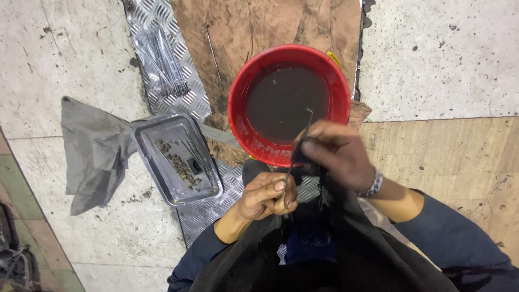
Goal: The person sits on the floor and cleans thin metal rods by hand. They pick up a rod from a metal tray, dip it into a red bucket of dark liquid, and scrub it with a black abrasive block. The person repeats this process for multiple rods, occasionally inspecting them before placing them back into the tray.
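Note:
My left hand (267,194) pinches the lower end of a thin metal spoke (299,143) that slants up over the red bucket (238,92). Its bent tip shows above the dark liquid in the bucket. My right hand (338,154) grips a dark cloth (330,211) wrapped around the spoke's middle part. The cloth hangs down over my lap. A watch sits on my right wrist.
A metal tray (146,146) with small dark parts and thin rods lies left of the bucket, on a grey rag (92,146). A bundle of spokes (167,67) rests on a checker plate sheet. Brown cardboard (259,24) lies behind the bucket.

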